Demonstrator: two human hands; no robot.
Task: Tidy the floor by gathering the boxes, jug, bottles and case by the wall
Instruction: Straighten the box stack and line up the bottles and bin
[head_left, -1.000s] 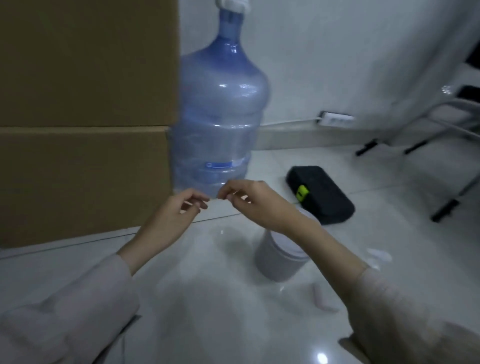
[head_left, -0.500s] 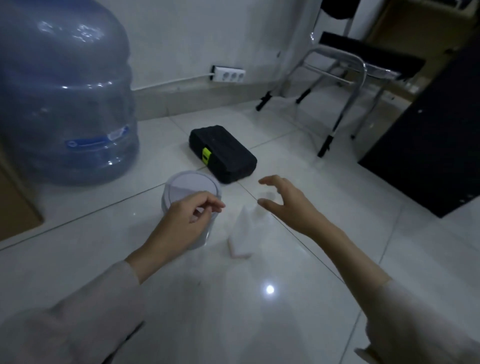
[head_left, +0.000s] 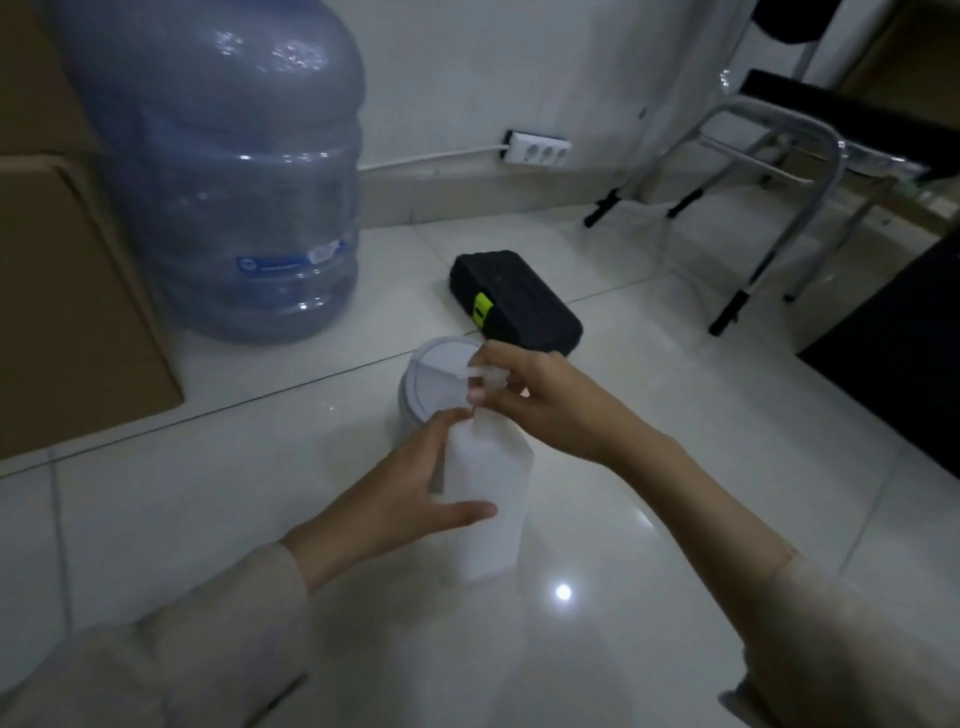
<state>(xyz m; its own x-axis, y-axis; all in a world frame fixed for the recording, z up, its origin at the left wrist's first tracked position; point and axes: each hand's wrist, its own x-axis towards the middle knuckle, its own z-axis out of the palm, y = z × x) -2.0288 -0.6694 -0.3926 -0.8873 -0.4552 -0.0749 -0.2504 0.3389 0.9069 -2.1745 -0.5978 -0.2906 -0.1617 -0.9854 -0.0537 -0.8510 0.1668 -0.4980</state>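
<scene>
A white square pump bottle (head_left: 491, 499) stands upright on the tiled floor in the middle of the view. My left hand (head_left: 400, 499) wraps its body from the left. My right hand (head_left: 545, 405) pinches the pump head at its top. Just behind the bottle stands a round white lidded container (head_left: 434, 379). A black case (head_left: 514, 304) with a yellow-green latch lies flat farther back. The big blue water jug (head_left: 234, 176) stands at the wall on the left, beside stacked cardboard boxes (head_left: 67, 291).
A white power strip (head_left: 537, 149) lies along the skirting behind the case. A folding chair with metal legs (head_left: 779, 171) stands at the right rear, and a dark cabinet (head_left: 904, 332) at the far right edge. Bare glossy tiles (head_left: 675, 519) lie right of my hands.
My view swung right and down from the jug and boxes. Both hands, first pinched together in the air, went to the fallen white bottle; it now stands upright in my grasp.
</scene>
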